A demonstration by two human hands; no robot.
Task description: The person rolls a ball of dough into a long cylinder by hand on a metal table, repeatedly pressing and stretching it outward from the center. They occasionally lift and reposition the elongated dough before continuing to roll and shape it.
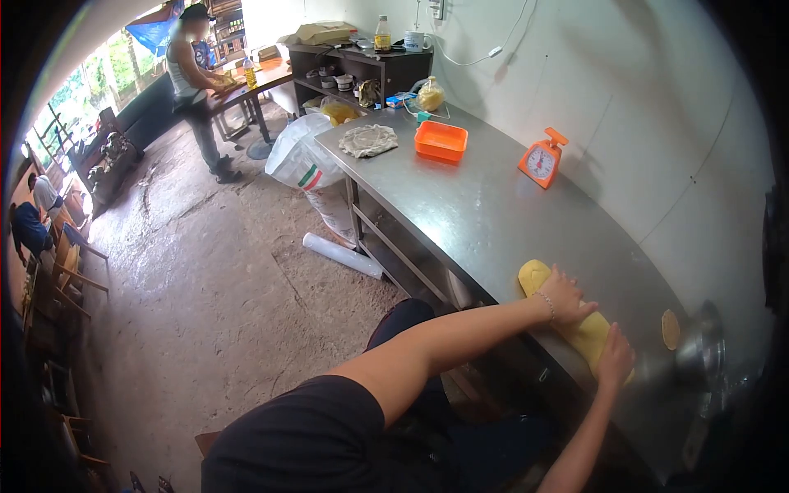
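A long, thick roll of yellow dough (588,335) lies on the steel worktop (472,209). My left hand (565,297) grips it across its middle, fingers over the far side and thumb apart. Closer to the roll's near end, my right hand (616,358) is closed over the dough, its fingers partly hidden. Beyond my hands the rounded far end of the roll shows uncovered. Right of my right hand are a small flat tan disc (671,329) and a shiny metal bowl (701,349).
An orange scale (542,158), an orange tray (441,142) and a crumpled cloth (368,140) sit farther along the worktop. A dark shelf (362,66) stands behind. White sacks (304,156) and a plastic roll (342,255) are on the floor. A person (193,90) stands at another table.
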